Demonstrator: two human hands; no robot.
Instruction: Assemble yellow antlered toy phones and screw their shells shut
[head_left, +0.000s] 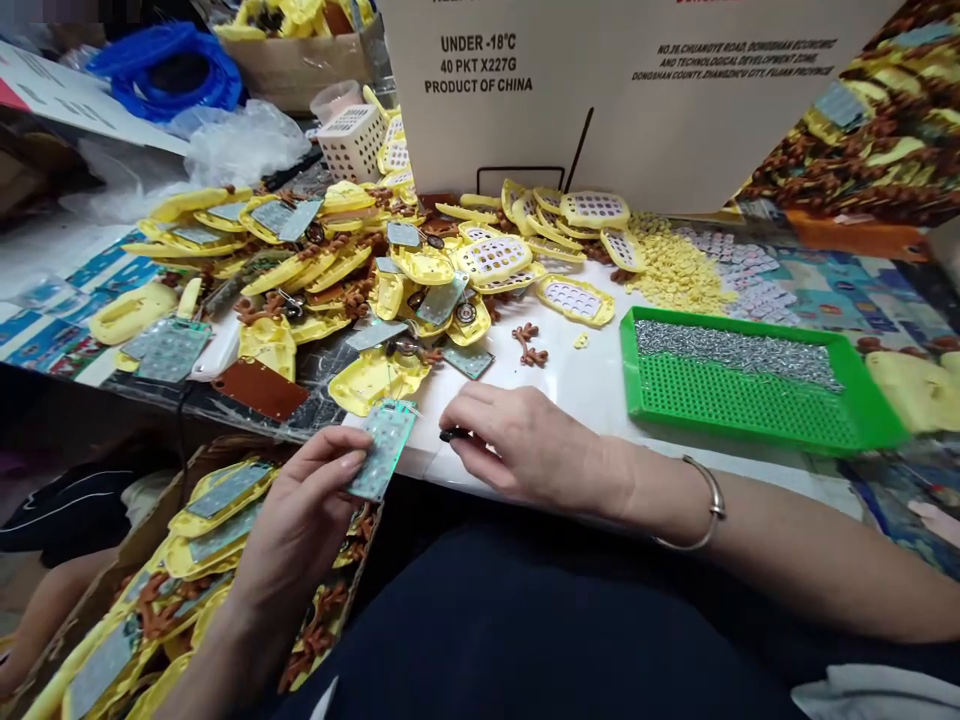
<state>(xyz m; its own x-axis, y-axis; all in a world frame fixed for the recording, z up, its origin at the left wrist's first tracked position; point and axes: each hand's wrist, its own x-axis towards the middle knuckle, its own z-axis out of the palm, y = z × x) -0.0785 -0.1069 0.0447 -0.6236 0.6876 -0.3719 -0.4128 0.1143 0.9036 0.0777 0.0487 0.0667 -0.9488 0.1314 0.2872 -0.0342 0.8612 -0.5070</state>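
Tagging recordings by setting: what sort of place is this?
Probably a small assembly workshop for plastic electronic goods: heaped yellow shells, a green tray of small metal parts, and a circuit board in the left hand.

Left hand (304, 515) gripping circuit board (382, 452), right hand (525, 445) pinching black piece (454, 435), green tray (739, 410)

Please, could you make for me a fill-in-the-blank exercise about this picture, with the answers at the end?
The ____ hand holds a circuit board.
A metal bracelet circles the ____ wrist.
The tray with small metal pieces is coloured ____.
The big white carton says "PRODUCT OF ____".

Answers: left; right; green; CHINA.
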